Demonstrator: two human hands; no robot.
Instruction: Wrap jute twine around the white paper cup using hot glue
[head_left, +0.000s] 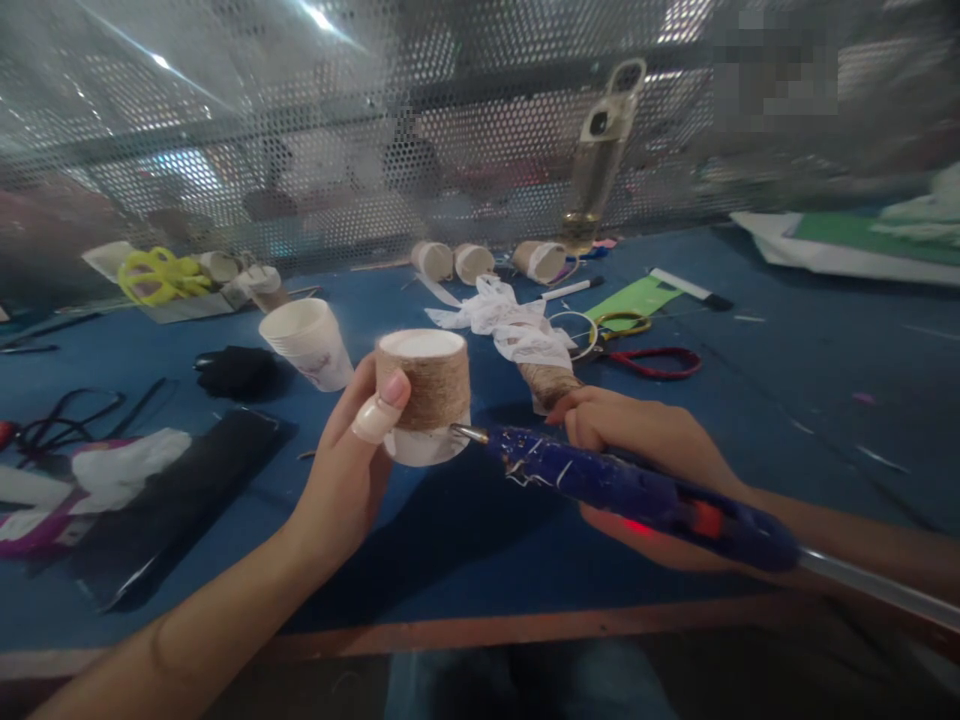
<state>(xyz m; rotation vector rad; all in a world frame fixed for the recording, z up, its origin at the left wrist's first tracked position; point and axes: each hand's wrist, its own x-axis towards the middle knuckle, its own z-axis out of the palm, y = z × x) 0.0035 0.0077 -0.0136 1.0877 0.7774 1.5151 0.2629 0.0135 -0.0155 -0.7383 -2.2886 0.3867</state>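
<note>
My left hand (349, 460) is closed around a paper cup (431, 385), which is held bottom up and wrapped in brown twine over most of its side. A white band of the cup shows below the twine. In my right hand (652, 440) is a blue hot glue gun (600, 485) with dried glue strings on its front. Its metal nozzle touches or nearly touches the lower edge of the twine. A clear glue stick (877, 585) sticks out of the gun's back. Behind the right fingers lies another twine-wrapped piece (547, 385) with white ribbon (517, 325).
Stacked white cups (307, 345) lean left of the held cup. Red-handled scissors (656, 362), a marker (690, 288) and green paper (630, 300) lie at right. Wrapped cups (474, 263) and a bottle (600, 160) stand by the mesh panel (300, 120). A black pouch (172, 500) lies left.
</note>
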